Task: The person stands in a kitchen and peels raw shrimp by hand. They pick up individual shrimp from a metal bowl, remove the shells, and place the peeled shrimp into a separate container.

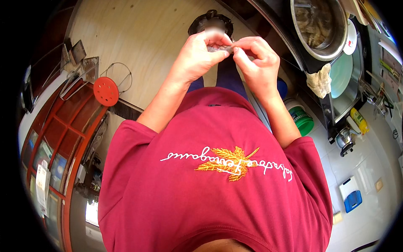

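Both my hands are raised in front of my maroon shirt and meet over a small greyish, wet-looking piece of food (224, 48), which looks like a raw shrimp. My left hand (196, 56) holds its body between thumb and curled fingers. With thumb and fingertips, my right hand (258, 60) pinches its right end. Fingers hide part of the piece. Beyond and below the hands is a dark, crumpled bag-lined container (195, 24); a blur and my left fingers cover part of it.
At the upper right, a metal pot (321, 56) holds greyish shrimp-like pieces in liquid on a dark counter. A pale cloth (319, 81) hangs near a sink with a turquoise basin (342, 77). A green bucket (302, 121) stands right; a red round stool seat (106, 91) is left.
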{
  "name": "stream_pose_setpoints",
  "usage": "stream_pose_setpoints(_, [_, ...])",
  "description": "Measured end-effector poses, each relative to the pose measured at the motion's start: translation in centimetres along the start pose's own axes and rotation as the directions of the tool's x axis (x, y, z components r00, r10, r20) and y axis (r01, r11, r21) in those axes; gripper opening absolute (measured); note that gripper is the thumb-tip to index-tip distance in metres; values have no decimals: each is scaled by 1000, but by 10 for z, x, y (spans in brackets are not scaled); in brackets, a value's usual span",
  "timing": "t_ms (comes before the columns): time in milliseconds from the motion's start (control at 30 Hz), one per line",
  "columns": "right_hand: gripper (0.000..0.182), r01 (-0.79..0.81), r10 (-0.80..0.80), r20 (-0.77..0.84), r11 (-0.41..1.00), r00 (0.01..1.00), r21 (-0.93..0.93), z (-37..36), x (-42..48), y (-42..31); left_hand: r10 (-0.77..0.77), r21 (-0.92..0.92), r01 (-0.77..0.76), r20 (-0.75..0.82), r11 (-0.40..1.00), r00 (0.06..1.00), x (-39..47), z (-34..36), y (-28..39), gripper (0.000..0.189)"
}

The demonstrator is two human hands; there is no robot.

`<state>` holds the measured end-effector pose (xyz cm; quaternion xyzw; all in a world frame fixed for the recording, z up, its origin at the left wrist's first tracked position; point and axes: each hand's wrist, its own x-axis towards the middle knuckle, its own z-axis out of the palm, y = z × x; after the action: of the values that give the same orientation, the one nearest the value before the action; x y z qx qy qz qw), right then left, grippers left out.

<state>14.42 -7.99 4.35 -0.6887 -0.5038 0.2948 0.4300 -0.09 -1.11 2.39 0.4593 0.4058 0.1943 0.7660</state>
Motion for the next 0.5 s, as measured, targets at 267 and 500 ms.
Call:
stream_pose_setpoints(267, [6,54,-47,108,996,993,-67,1,6,-2,-64,-79,66,26,995,998,-2,-6,-3,13])
stream_pose_setpoints(500, [10,211,-166,258,965,952,-157,1,12,1,6,110,-4,-15,994,1000,-2,-4,-3,17])
